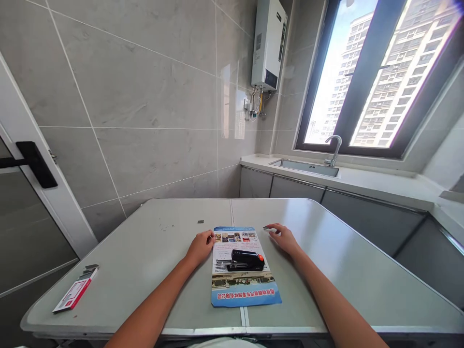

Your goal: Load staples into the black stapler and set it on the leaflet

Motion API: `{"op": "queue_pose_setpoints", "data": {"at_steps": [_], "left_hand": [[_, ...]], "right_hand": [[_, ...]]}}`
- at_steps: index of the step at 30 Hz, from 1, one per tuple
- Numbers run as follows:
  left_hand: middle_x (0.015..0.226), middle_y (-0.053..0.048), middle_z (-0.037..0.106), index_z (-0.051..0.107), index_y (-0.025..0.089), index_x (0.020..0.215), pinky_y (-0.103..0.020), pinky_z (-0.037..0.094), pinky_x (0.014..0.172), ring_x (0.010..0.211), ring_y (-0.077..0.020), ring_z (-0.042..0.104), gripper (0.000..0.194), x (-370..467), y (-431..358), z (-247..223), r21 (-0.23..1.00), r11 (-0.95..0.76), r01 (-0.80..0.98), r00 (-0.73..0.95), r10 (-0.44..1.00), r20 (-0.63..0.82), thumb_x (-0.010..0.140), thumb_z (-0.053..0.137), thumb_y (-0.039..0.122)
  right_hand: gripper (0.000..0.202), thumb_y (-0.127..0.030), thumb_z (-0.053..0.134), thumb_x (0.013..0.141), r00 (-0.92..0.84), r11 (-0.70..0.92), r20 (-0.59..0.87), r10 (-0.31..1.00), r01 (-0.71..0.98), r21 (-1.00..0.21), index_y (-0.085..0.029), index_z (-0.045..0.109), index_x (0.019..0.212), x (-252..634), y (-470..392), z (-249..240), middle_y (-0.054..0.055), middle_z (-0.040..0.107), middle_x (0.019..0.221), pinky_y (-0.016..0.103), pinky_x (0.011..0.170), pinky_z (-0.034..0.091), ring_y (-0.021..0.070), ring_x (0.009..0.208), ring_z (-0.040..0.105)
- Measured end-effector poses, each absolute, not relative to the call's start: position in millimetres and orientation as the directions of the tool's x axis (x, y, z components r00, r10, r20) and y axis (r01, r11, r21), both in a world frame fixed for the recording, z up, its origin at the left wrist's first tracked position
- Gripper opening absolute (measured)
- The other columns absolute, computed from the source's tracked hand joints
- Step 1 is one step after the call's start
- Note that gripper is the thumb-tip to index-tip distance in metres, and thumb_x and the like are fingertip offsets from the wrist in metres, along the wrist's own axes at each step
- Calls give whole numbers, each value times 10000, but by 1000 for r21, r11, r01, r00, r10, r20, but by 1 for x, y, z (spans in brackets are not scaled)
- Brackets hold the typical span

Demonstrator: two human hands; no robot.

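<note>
A printed leaflet with a blue band and small photos lies flat on the table. On it rests a black stapler with an orange-red button, its thin metal parts pointing left. My left hand is closed, fingertips pinched at the leaflet's upper left edge. To the right of the leaflet, my right hand pinches a small grey metal piece between thumb and finger; it looks like a short strip of staples. Another short dark strip of staples lies beyond my left hand.
A red and white packet with a grey end lies on the table's left side. The pale folding table has a seam down its middle. Behind stand a counter with a sink, a tiled wall and a window. A door is at left.
</note>
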State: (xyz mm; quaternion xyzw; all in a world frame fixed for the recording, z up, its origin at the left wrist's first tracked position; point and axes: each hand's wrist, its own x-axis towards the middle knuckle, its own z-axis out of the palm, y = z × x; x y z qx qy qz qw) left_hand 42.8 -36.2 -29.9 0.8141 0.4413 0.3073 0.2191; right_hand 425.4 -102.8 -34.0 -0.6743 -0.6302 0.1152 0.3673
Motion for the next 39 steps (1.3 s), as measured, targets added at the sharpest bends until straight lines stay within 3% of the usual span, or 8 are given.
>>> {"op": "queue_pose_setpoints", "data": {"at_steps": [8,14,17,21,25,30,35,39], "left_hand": [[1136,-139,639,700,173,1100,-409,461,992,1107,-291,587,219,37,-5,-17,325,-485,812,375,860,347,933,575,240],[1629,-168,421,527,201,1516,-512,328,1200,1508,-361,367,507,23,18,-31,217,-392,894,338,908,246,1026,487,324],[1584,-123,505,576,240,1470,-482,345,1185,1466,-326,442,447,19,16,-32,207,-377,903,341,921,190,1045,443,282],[1188,-94,723,719,217,1091,-344,464,947,1131,-246,648,326,14,3,-23,187,-411,892,361,898,252,987,435,95],[1020,-45,725,658,214,989,-279,438,768,937,-200,669,199,11,-7,-17,281,-388,877,339,917,209,930,537,67],[1162,-84,685,646,198,1106,-288,455,865,1028,-200,663,273,21,-14,-21,359,-428,830,381,904,195,931,499,49],[996,-66,669,613,195,938,-320,480,865,931,-203,635,149,36,-22,-20,625,-559,545,462,822,333,944,465,185],[737,28,597,526,215,913,-271,432,638,609,-142,523,119,47,-33,-16,868,-434,243,531,808,255,927,455,310]], "right_hand": [[547,-203,587,829,214,-10,270,939,801,-599,-238,706,1361,426,-94,-49,91,681,1301,413,1095,417,273,1154,592],[388,-117,538,825,236,-18,288,928,801,-598,-181,764,1133,423,-95,-54,90,674,1052,324,965,471,224,1012,641],[342,-106,548,821,229,-10,302,925,810,-586,-196,768,1068,420,-98,-53,76,665,1028,311,934,470,211,980,638],[267,-108,564,809,214,3,308,927,818,-576,-210,788,913,417,-100,-49,70,657,968,314,918,465,214,957,634],[240,-132,553,810,196,41,330,923,805,-592,-207,769,882,412,-103,-44,60,663,929,322,870,470,206,873,621],[225,-301,545,914,100,181,391,915,764,-620,-218,747,966,401,-110,-31,42,661,900,339,827,483,201,812,594],[641,-669,515,968,-255,478,405,878,505,-719,-240,607,1436,379,-126,-20,79,675,1117,337,802,494,216,921,602],[808,-773,697,795,-500,570,328,802,475,-671,-223,656,1386,352,-139,-18,117,688,1218,438,993,484,313,1126,612]]}}
